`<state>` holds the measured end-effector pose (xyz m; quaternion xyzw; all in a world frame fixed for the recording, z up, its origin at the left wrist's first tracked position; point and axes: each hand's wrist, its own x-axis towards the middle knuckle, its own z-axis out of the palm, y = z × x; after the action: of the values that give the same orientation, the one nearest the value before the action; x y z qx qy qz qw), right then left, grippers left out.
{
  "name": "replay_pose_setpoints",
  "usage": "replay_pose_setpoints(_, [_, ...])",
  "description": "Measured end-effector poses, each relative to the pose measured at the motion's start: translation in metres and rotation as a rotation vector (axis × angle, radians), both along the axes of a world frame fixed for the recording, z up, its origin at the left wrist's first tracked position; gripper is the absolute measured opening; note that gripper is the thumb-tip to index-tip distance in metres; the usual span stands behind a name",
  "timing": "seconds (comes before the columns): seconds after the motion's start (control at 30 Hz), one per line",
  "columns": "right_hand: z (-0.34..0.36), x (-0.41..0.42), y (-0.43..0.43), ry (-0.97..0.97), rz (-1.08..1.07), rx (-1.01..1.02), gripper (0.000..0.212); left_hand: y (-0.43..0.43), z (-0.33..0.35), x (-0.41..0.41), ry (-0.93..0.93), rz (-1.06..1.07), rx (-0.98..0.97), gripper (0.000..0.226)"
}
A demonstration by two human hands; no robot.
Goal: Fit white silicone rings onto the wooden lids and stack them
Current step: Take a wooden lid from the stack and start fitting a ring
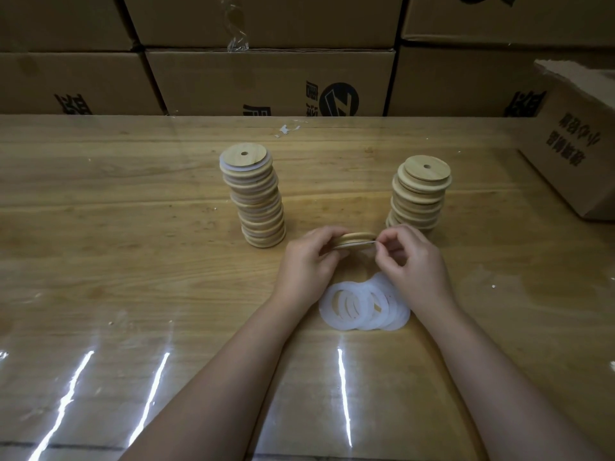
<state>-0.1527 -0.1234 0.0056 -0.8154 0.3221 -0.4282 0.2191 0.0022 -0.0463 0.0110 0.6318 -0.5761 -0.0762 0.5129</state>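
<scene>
My left hand [307, 261] grips a wooden lid [356, 240] by its left edge, held flat a little above the table. My right hand [412, 257] pinches a thin white ring at the lid's right rim. A pile of several white silicone rings [362, 306] lies on the table just below my hands. To the left rises a tall, slightly leaning stack of lids with white rings [254, 197]. A shorter stack of bare wooden lids [421, 194] stands to the right, behind my right hand.
The wooden table [133, 261] is covered by a glossy clear sheet. Cardboard boxes [266, 81] form a wall along the far edge. Another cardboard box [575, 154] sits on the table at the right.
</scene>
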Motion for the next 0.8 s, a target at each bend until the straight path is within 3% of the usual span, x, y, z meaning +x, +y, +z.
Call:
replay_pose_setpoints(0.17, [0.0026,-0.0013,0.0015,0.085,-0.005,-0.086,0.005,0.0019,0.0013,0.0005,0.090,-0.027,0.011,0.026])
replay_pose_setpoints(0.33, [0.0009,-0.0003,0.0015,0.027,0.049,0.032,0.007,0.0027,0.0016,0.0021,0.276,-0.067,0.042,0.033])
replay_pose_setpoints(0.57, [-0.0009,0.0001,-0.0008,-0.008,0.079,0.099,0.007,0.0021,0.0003,0.0034,0.334,-0.084,0.042,0.037])
replay_pose_setpoints(0.8, [-0.0025,0.0004,-0.0029,-0.106,0.094,0.210,0.016,0.0003,0.0020,0.0038,0.620,-0.185,0.080,0.030])
